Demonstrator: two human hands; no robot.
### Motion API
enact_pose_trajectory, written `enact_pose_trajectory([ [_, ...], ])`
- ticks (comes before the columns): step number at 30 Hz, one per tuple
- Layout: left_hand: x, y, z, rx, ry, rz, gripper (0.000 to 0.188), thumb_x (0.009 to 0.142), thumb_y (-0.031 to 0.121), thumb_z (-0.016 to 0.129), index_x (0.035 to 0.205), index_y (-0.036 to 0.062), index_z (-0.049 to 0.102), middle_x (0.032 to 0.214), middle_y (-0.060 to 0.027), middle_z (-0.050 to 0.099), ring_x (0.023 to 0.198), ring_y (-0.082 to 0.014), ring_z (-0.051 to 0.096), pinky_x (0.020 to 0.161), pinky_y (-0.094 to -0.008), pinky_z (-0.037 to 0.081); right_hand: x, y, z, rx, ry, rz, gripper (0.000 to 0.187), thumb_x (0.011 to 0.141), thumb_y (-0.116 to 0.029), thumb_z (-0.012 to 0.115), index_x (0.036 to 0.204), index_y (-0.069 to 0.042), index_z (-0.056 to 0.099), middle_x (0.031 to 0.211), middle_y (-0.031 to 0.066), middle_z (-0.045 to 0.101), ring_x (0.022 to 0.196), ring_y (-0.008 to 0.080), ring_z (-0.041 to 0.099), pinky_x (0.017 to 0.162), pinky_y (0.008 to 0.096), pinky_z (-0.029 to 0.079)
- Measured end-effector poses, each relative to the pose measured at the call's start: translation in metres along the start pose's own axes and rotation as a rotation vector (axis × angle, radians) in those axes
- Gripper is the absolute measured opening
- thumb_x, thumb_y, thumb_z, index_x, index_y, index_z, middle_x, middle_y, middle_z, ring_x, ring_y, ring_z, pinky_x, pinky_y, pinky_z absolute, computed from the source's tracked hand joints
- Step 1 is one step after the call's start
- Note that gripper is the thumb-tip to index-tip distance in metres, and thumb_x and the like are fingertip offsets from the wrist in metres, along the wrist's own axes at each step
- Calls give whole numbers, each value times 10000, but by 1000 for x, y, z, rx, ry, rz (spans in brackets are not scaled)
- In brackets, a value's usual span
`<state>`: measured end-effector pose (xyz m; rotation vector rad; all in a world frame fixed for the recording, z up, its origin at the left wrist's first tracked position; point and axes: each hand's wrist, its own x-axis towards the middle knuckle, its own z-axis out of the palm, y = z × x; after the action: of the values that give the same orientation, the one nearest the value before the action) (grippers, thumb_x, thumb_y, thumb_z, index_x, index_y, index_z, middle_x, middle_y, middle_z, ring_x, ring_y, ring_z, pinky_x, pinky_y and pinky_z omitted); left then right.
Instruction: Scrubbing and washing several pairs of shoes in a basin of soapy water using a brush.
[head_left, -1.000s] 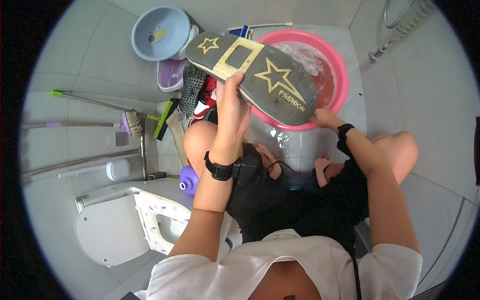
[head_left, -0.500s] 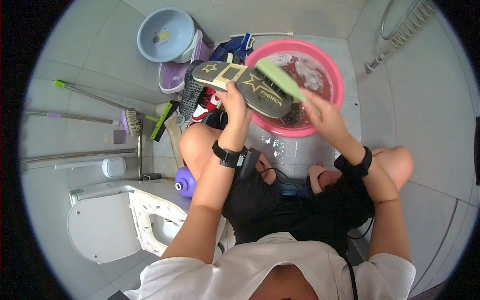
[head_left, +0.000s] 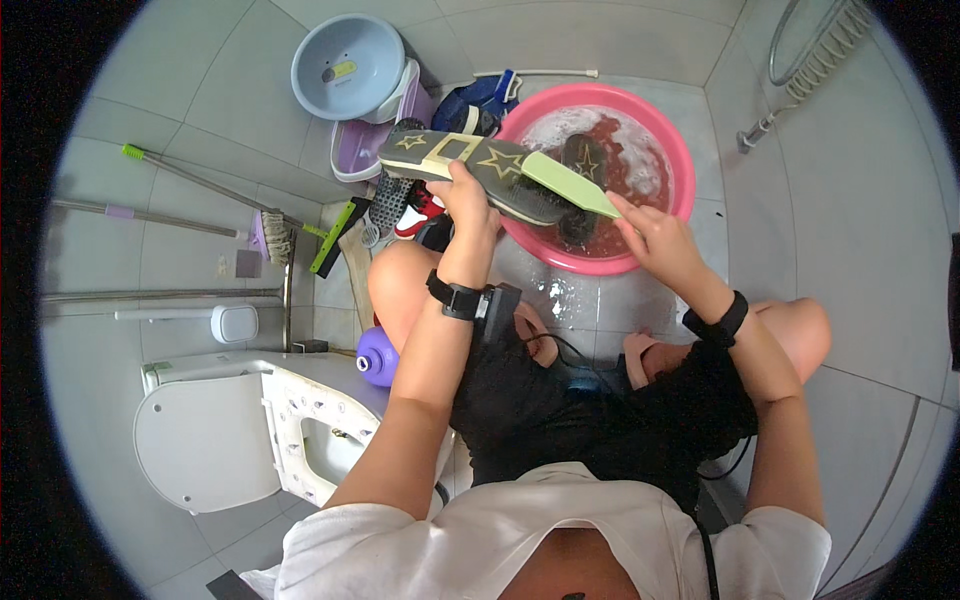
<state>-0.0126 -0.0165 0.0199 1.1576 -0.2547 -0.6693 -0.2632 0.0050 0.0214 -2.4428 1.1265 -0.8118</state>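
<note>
Finding the green brush newly against the slipper, right hand and left hand clamped on them respectively, we judge scrubbing underway.

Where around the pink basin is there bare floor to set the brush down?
Wet floor tiles lie bare between the near rim of the pink basin and the feet. A narrow strip, bar a dark speck, shows between basin and right-hand wall. Left of the basin is crowded: red-and-white shoe, purple tub.
</note>
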Motion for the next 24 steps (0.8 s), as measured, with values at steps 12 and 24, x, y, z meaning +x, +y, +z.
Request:
enact_pose_trajectory([
  [12, 1, 14, -10, -14, -50, -38, 337, 837, 60, 428, 1138, -19, 299, 1098, -199, 474, 913, -270, 562, 759, -380, 497, -4, -15, 1, -45, -11, -164, 418, 825, -205, 580, 1235, -167, 512, 599, 64, 490, 485, 227, 516, 440, 347, 418],
  [24, 8, 11, -17, 11, -90, -83, 328, 854, 52, 416, 1158, -12, 310, 1090, -170, 487, 919, -252, 563, 756, -361, 492, 7, -11, 5, -112, 12, -130, 385, 829, -240, 576, 1201, -149, 535, 631, 79, 522, 485, 260, 544, 449, 358, 458],
])
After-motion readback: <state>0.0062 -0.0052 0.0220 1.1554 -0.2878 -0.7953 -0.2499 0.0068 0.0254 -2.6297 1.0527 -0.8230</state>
